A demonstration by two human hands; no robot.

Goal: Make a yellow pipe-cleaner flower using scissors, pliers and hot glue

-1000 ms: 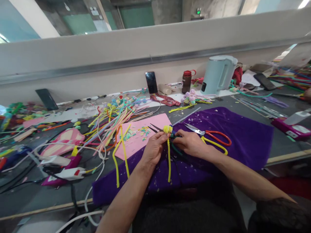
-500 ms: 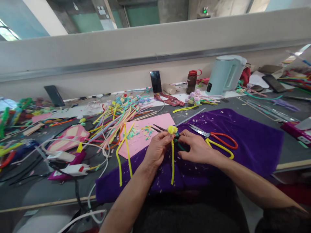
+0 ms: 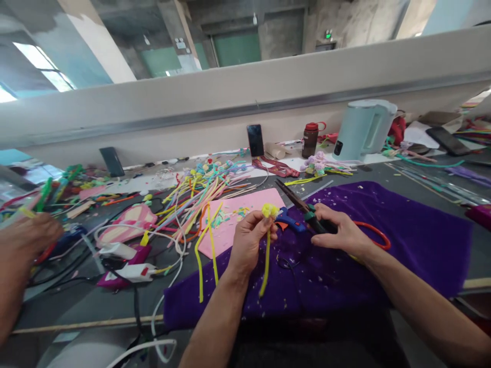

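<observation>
Yellow fuzzy bloom on a thin stem, pinched in the left hand.
Head rounded, clumped and plush; stem a single chenille strip, hanging below the fingers over velvety purple cloth. Location: at the left hand's fingertips, well apart from the right hand. In the latter, closed around black-and-green handles: dark metal scissors, long tapering blades directed away and leftward. Between the hands: blue glue gun, hard-bodied, orange trigger, just beside the bloom. Beyond the left hand: smooth, flat pink sheet, strewn with small clippings.
</observation>
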